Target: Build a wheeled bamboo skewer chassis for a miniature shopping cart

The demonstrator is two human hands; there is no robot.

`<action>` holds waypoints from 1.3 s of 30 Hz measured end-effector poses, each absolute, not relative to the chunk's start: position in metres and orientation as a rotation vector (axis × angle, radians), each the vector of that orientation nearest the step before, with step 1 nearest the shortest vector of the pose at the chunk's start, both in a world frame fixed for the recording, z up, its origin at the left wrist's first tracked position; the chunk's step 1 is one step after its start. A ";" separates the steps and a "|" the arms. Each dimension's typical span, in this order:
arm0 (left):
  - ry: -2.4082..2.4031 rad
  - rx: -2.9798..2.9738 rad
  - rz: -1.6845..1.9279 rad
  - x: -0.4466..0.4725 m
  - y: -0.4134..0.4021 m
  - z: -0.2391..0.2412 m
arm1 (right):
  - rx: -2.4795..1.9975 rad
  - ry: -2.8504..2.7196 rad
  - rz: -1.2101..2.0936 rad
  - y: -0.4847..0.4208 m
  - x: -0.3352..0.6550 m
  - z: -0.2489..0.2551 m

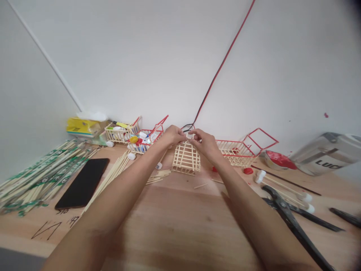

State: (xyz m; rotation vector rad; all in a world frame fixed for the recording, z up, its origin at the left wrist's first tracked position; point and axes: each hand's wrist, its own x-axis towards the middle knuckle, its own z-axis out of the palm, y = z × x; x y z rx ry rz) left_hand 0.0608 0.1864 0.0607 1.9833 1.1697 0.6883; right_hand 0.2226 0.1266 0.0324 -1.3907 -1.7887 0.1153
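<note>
Pinching the top of the frame with both hands looks to me like a delicate hold, and some things can go wrong from it. The frame is built of thin sticks. It stands on the table near the back wall, between the baskets on its right and a filled one on its left.

If the fingers press too hard, I think a thin rail can bend or come out of its joint. If one hand pulls sideways more than the other, the frame can tip or slide, because nothing else holds it down. The arms reach far, so fine control is probably weaker. Loose sticks lie just beside the frame under the left forearm, and a low arm could sweep them away. The pliers lie close to the right forearm and could be pushed in the same way.

Both arms are stretched forward, almost straight, and they come together at the frame. The left hand is palm down with curled fingers, and its grip is closed on the top rail. The right hand has bent fingers, and its grip is narrowed to a pinch on the same rail. Whether a small piece also sits between these fingertips, I cannot tell. The two hands nearly touch each other.
</note>
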 end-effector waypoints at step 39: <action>1.113 1.867 0.781 0.062 0.176 0.065 | -1.363 -2.279 -0.332 0.047 0.183 0.024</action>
